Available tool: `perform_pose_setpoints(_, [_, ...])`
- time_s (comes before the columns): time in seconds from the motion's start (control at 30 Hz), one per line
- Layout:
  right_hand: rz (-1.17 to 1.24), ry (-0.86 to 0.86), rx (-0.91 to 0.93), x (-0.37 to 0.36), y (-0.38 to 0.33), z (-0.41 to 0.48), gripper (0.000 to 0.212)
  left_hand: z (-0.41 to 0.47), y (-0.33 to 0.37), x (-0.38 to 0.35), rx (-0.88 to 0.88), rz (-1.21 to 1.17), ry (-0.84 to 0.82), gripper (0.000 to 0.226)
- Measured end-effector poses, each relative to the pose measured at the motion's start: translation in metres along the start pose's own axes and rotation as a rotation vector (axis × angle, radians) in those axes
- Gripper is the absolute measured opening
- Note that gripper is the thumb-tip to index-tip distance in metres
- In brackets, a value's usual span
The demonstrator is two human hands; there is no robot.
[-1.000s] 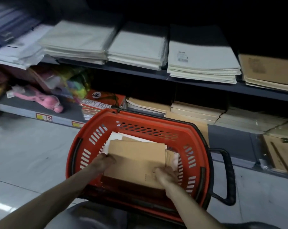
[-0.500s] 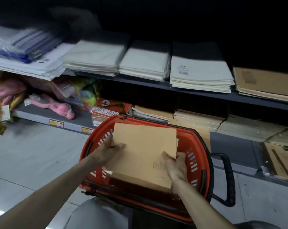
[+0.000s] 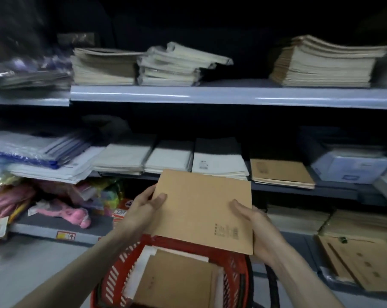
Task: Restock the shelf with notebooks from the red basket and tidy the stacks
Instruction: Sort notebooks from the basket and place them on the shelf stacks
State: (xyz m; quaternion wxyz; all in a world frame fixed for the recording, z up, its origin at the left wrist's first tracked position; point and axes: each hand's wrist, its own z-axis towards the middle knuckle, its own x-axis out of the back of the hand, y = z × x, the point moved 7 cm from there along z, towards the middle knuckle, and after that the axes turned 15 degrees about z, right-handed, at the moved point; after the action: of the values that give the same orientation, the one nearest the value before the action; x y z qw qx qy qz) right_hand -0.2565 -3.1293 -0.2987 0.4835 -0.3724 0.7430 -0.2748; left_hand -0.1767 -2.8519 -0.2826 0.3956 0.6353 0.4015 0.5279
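The left hand (image 3: 141,206) and right hand (image 3: 253,228) each grip a side edge of a brown notebook (image 3: 201,210) held above the red basket (image 3: 237,278), facing dim grey shelves (image 3: 232,95) of stacked paper; pale floor (image 3: 28,270) below

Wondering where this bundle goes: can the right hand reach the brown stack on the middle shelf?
Probably yes: nothing lies between the right hand and brown stack, though it grips the notebooks.

Light: dim overall; the shelf recesses fall into black.
Glare: pale streaks along the upper shelf edge (image 3: 210,95).
Blur: motion smear over the left stacks (image 3: 28,78) and the far right edge.
Distortion: wide-angle bend; shelf lines slant at the sides.
Sharpest: the brown notebook (image 3: 201,210), centre.
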Motion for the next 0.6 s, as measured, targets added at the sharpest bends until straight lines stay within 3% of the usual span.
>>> perform_pose_setpoints(0.2, [-0.009, 0.201, 0.285, 0.059, -0.049, -0.011, 0.026, 0.018, 0.052, -0.066, 0.064, -0.102, -0.055, 0.021])
perform_pose_setpoints(0.3, [0.102, 0.335, 0.347, 0.097, -0.064, -0.013, 0.025, 0.024, 0.073, -0.11, 0.201, -0.448, -0.139, 0.019])
perform_pose_setpoints(0.4, [0.256, 0.486, 0.447, 0.127, -0.075, -0.015, 0.027, 0.02, 0.099, -0.16, 0.261, -0.743, -0.281, 0.04])
perform_pose_setpoints(0.47, [0.367, 0.548, 0.523, 0.138, -0.08, -0.016, 0.031, 0.017, 0.111, -0.195, 0.255, -0.683, -0.391, 0.045])
perform_pose_setpoints(0.6, [0.633, 0.508, 0.492, 0.137, -0.075, -0.002, 0.04, 0.0, 0.119, -0.26, 0.172, -0.193, -0.642, 0.038])
